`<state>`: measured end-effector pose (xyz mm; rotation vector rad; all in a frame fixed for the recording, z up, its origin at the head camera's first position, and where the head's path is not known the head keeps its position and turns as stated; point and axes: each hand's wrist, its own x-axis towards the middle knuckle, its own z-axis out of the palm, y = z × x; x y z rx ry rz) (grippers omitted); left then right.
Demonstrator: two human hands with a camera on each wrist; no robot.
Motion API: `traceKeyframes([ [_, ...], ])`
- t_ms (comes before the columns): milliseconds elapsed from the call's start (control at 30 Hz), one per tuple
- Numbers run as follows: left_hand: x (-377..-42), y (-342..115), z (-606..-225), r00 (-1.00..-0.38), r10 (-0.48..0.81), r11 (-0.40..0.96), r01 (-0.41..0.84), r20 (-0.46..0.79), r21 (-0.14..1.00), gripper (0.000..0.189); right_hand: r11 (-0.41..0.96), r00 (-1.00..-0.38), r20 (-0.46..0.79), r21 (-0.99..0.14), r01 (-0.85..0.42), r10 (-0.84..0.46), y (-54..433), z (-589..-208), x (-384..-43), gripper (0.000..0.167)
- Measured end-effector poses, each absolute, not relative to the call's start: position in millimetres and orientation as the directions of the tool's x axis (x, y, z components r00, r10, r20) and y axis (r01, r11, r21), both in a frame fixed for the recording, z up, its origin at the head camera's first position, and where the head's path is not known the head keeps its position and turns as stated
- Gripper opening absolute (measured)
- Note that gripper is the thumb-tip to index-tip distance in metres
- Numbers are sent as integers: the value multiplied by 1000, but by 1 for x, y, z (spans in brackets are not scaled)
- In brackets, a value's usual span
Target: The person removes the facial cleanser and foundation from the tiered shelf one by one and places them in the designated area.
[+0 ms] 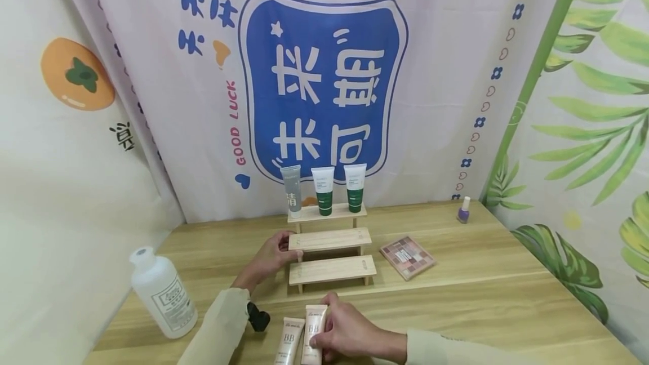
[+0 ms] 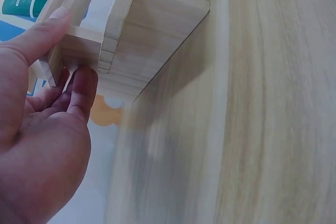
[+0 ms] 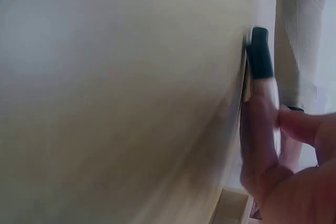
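A three-step wooden display stand [image 1: 332, 271] stands in the middle of the table. My left hand [image 1: 271, 256] holds it by its left side; in the left wrist view, thumb and fingers pinch a wooden upright [image 2: 81, 51]. Near the table's front, my right hand [image 1: 350, 328] grips a pale pink BB cream tube [image 1: 315, 320] between thumb and fingers. The right wrist view shows this tube's black cap [image 3: 261, 59]. A second BB cream tube [image 1: 289, 339] lies just left of the held one. On the stand's top step are a grey tube [image 1: 291, 190] and two white-and-green tubes [image 1: 324, 189].
To the stand's right lies an eyeshadow palette [image 1: 408, 257]. A purple nail polish bottle [image 1: 463, 211] stands at the back right of the table [image 1: 481, 308]. At the left is a large white bottle [image 1: 163, 292]. A printed curtain [image 1: 203, 128] hangs behind the table.
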<state>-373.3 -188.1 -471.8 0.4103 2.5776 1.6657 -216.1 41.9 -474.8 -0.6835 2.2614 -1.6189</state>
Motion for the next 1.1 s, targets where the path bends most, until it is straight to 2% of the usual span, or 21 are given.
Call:
traceKeyframes([
  [233,-369,-187,-467,-961,251,358,201,114,912,57,367,-842,6,-898,-242,-539,44,-473,-217,43],
  [433,-353,-183,-448,-959,264,365,197,102,910,55,436,-843,-9,-858,-270,-538,46,-474,-218,44],
  [633,-371,-186,-471,-966,235,366,187,104,912,58,506,-852,-35,-817,-277,-523,45,-472,-217,49],
  [767,-371,-187,-471,-965,243,370,188,100,910,59,528,-854,-52,-804,-271,-518,44,-472,-217,51],
  [1100,-370,-187,-468,-963,253,365,183,92,913,60,554,-854,-51,-781,-289,-518,45,-470,-219,45],
])
